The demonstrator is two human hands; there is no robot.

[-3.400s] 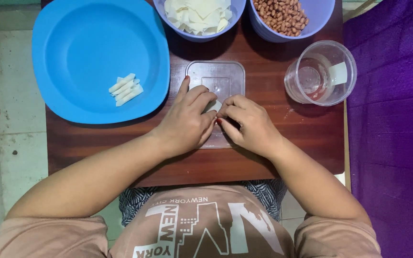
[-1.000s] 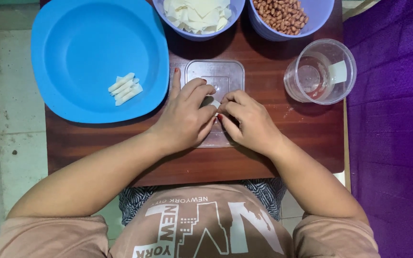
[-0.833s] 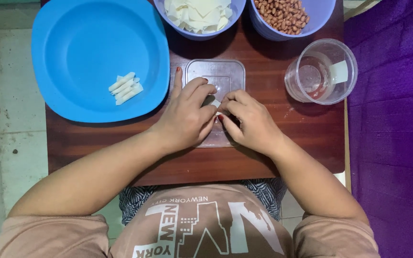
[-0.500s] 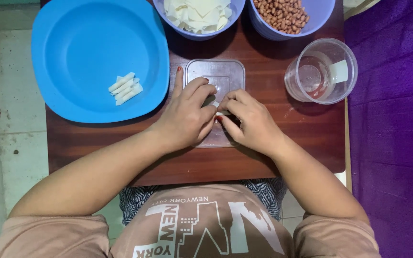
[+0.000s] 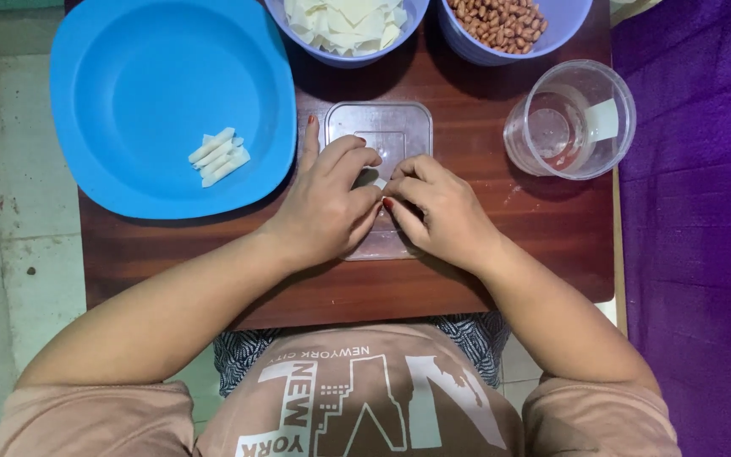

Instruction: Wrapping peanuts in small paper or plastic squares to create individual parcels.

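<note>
Mid-roll: left hand (image 5: 325, 203) and right hand (image 5: 442, 213) pinching small white wrapper (image 5: 378, 182) over clear lid (image 5: 380, 135) (filling hidden). Next, probably: tight, even fingertip roll.

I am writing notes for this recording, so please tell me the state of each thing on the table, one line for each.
Left hand: fingers bent, pinching a small white piece.
Right hand: fingertips meet the left hand at that piece.
Clear lid: flat under both hands.
Blue plate: holds a few white rolls.
Wrapper bowl: full of white sheets.
Peanut bowl: full.
Clear cup: upright, open, nearly empty.
</note>
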